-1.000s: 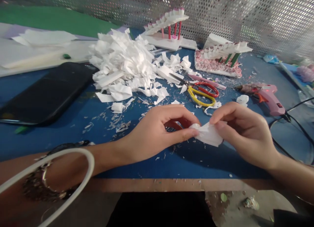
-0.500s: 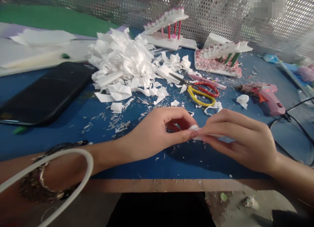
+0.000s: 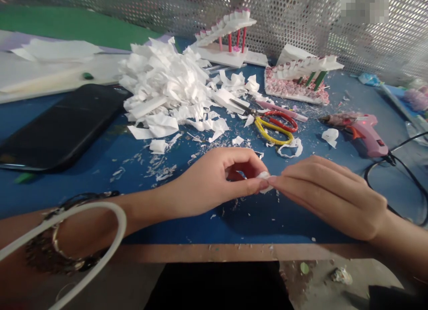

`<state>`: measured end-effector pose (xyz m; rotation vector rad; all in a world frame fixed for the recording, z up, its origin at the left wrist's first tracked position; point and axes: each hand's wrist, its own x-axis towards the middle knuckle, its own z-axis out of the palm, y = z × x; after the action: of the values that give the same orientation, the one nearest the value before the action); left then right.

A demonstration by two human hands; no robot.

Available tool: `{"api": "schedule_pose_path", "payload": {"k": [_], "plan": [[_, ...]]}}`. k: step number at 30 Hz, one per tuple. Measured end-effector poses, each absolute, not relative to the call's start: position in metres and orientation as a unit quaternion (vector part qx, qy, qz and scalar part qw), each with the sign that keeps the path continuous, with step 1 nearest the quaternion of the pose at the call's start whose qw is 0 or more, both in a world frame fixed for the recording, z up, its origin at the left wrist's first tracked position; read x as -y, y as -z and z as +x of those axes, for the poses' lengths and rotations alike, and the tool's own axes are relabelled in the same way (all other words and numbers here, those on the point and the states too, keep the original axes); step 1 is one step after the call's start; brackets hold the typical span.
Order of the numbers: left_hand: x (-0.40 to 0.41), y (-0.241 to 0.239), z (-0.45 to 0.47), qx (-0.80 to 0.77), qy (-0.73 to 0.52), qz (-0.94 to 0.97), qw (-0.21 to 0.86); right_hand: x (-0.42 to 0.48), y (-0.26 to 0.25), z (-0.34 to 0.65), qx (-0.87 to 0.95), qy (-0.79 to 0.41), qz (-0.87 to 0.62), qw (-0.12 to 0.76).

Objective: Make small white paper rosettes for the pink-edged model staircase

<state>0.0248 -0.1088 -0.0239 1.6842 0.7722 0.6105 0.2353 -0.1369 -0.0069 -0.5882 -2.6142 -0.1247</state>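
Note:
My left hand (image 3: 214, 180) and my right hand (image 3: 331, 196) meet just above the blue table top (image 3: 100, 185), near its front edge. Both pinch one small piece of white paper (image 3: 265, 176), which shows only as a sliver between the fingertips. The left thumb and forefinger close on its left end. The right hand's fingers lie pressed together over the rest of it and hide it. A heap of white paper scraps (image 3: 163, 87) lies behind the left hand.
Red and yellow scissors (image 3: 272, 122) lie behind the hands. A pink glue gun (image 3: 363, 131) with a black cord (image 3: 397, 165) sits at the right. A black phone (image 3: 60, 129) lies at the left. Two white stair models (image 3: 227, 38) (image 3: 297, 78) stand against the perforated metal screen (image 3: 301, 15).
The right hand has rolled over the paper and flattened, covering the piece that showed between the hands a second ago. The left hand has kept its pinch in the same place.

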Motion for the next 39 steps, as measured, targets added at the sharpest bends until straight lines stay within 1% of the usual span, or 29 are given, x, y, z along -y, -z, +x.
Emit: {"api": "schedule_pose_path", "payload": {"k": [8, 12, 15, 19, 22, 27, 30, 32, 37, 39], "plan": [[0.11, 0.022, 0.025, -0.315, -0.252, 0.712, 0.574, 0.137, 0.008, 0.235, 0.942, 0.112, -0.208, 0.238], [0.111, 0.02, 0.027, -0.313, -0.263, 0.719, 0.562, 0.136, 0.009, 0.23, 0.935, 0.051, -0.248, 0.25], [0.111, 0.02, 0.027, -0.312, -0.269, 0.727, 0.549, 0.133, 0.01, 0.228, 0.931, -0.009, -0.246, 0.268], [0.11, 0.022, 0.026, -0.312, -0.269, 0.712, 0.569, 0.131, 0.011, 0.231, 0.928, -0.061, -0.252, 0.267], [0.11, 0.023, 0.025, -0.317, -0.261, 0.708, 0.574, 0.132, 0.011, 0.234, 0.936, -0.036, -0.249, 0.247], [0.109, 0.023, 0.026, -0.319, -0.259, 0.71, 0.572, 0.137, 0.009, 0.235, 0.942, 0.074, -0.231, 0.231], [0.108, 0.023, 0.027, -0.313, -0.26, 0.714, 0.57, 0.137, 0.008, 0.232, 0.94, 0.095, -0.236, 0.227], [0.108, 0.022, 0.027, -0.309, -0.262, 0.723, 0.559, 0.135, 0.008, 0.23, 0.94, 0.069, -0.241, 0.232], [0.109, 0.02, 0.025, -0.304, -0.264, 0.768, 0.498, 0.13, 0.012, 0.225, 0.921, -0.088, -0.274, 0.262], [0.11, 0.021, 0.024, -0.29, -0.263, 0.785, 0.48, 0.129, 0.013, 0.223, 0.91, -0.133, -0.283, 0.272]]}}
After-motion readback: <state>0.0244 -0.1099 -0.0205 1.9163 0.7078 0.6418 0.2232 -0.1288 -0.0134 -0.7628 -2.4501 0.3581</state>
